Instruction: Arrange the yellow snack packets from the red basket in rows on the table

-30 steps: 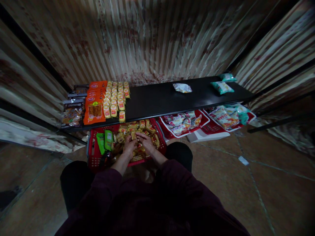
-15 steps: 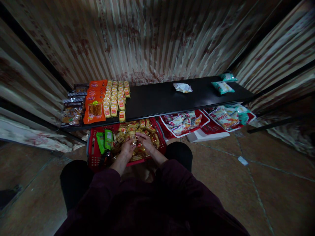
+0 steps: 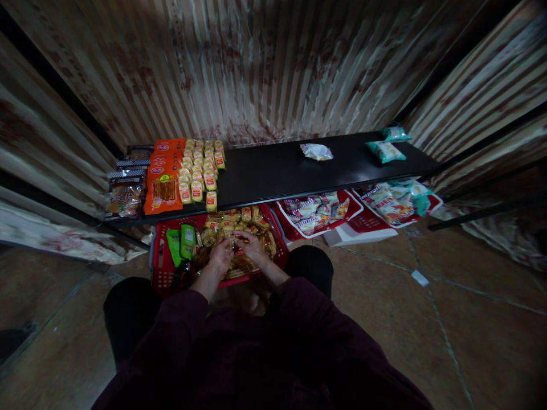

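Over a red plastic basket [image 3: 159,273] below the shelf, both my hands work close together among small yellow-wrapped snacks [image 3: 231,218]. My left hand [image 3: 220,254] is closed, fingers bent, on what looks like one small wrapped snack; its outline is dim between the fingers. My right hand [image 3: 252,248] pinches at the same snack from the right, its fingertips nearly meeting the left ones. Two green packets [image 3: 187,242] lie at the basket's left side. Up on the shelf, yellow-wrapped snacks [image 3: 197,191] stand in rows.
The black shelf [image 3: 260,173] also bears orange snack packs [image 3: 163,193], dark brown packs [image 3: 125,196], a white packet [image 3: 317,151] and teal bags [image 3: 386,151]. Further red baskets of packets [image 3: 318,213] stand below it on the right, near a white box [image 3: 361,234].
The snack between my hands shows less now, as my fingers have shifted and closed around it. Everything on the shelf stays put; the view moves very slightly.
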### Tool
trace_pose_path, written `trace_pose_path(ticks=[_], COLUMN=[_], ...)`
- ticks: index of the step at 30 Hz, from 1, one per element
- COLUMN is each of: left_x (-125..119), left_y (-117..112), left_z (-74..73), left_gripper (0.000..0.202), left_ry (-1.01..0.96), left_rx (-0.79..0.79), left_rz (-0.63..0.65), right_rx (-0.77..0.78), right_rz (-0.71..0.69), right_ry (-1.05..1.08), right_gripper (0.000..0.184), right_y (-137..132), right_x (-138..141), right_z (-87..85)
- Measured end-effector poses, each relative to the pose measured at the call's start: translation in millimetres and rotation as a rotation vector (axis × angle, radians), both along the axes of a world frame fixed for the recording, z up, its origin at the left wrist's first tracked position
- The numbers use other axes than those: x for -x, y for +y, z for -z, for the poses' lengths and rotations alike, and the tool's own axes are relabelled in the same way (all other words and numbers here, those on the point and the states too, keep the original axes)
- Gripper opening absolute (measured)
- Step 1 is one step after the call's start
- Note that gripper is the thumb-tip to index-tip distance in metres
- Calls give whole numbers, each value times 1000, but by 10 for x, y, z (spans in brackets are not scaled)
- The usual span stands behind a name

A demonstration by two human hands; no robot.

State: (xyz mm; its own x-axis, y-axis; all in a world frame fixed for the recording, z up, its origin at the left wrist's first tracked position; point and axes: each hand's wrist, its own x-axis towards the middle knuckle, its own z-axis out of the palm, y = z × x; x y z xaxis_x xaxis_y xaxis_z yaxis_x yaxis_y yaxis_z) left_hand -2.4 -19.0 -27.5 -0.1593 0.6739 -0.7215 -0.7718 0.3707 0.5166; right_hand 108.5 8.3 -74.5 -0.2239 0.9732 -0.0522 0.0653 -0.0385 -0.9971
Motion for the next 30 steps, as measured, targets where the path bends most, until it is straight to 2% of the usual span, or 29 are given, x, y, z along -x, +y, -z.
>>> trace_pose_path(ticks=[7,13,21,30], left_x=[11,0,29,34], left_y=[-8,-14,-18,-12], left_z=[42,65,62,-2], left_gripper=[17,26,19,12], left_ry=[23,69,24,-43], left_rx=[-39,-64,-69,-14], left_rz=[8,23,25,-14], right_rx=[-41,-226,-68,-25], right_rz=[-15,1,41,74], right_ry=[-37,-125,-21,14], right_gripper=[29,26,26,25], right_y=[10,7,30,16], right_x=[-10,-9,13,25], right_z=[32,-5,22,6])
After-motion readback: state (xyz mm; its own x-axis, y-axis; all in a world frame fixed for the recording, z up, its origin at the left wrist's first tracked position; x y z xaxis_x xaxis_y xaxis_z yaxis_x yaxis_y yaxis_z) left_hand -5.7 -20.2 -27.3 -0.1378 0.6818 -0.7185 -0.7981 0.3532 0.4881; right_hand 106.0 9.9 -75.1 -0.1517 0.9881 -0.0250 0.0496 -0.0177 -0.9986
